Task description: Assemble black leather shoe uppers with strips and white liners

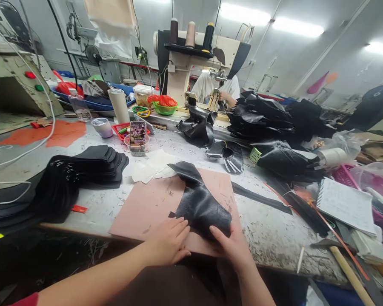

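A black leather shoe-upper piece [200, 203] lies on a pinkish work board [147, 204] at the bench's near edge. My left hand [169, 243] rests on the board with its fingers laid against the leather's near-left edge. My right hand [231, 244] grips the leather's near-right edge, fingers curled onto it. Both hands sit close together at the board's front.
A stack of black cut pieces [79, 170] lies to the left. A phone [138, 132] stands in a small cup behind. Piles of black uppers [268, 123] fill the right. A notebook [346, 204] and a wooden hammer handle [351, 274] lie at the right. Another person sits behind the sewing machine [194, 63].
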A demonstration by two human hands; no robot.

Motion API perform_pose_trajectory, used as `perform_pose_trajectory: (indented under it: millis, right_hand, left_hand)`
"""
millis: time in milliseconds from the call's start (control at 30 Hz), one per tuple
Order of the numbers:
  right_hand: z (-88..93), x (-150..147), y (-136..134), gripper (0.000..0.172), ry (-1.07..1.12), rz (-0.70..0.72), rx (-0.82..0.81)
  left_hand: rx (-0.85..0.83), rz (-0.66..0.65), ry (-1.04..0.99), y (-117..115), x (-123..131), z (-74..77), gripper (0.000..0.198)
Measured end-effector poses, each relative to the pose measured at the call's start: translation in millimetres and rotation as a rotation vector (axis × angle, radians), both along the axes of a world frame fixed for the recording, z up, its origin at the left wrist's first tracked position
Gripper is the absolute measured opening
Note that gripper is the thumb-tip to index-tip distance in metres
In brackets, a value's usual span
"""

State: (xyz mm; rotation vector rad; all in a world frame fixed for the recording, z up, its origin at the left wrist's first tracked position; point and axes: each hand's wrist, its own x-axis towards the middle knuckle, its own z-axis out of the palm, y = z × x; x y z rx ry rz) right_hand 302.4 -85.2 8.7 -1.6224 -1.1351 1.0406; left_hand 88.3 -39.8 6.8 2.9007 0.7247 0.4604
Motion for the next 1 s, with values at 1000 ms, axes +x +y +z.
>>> perform_pose_trajectory:
  millis: [1000]
  right_hand:
    - [4.7,-63,-2,0.066,-1.294,0.273,0.025]
  left_hand:
    - [-0.004,-0.105,-0.064,18,-13,-24.6,0.014]
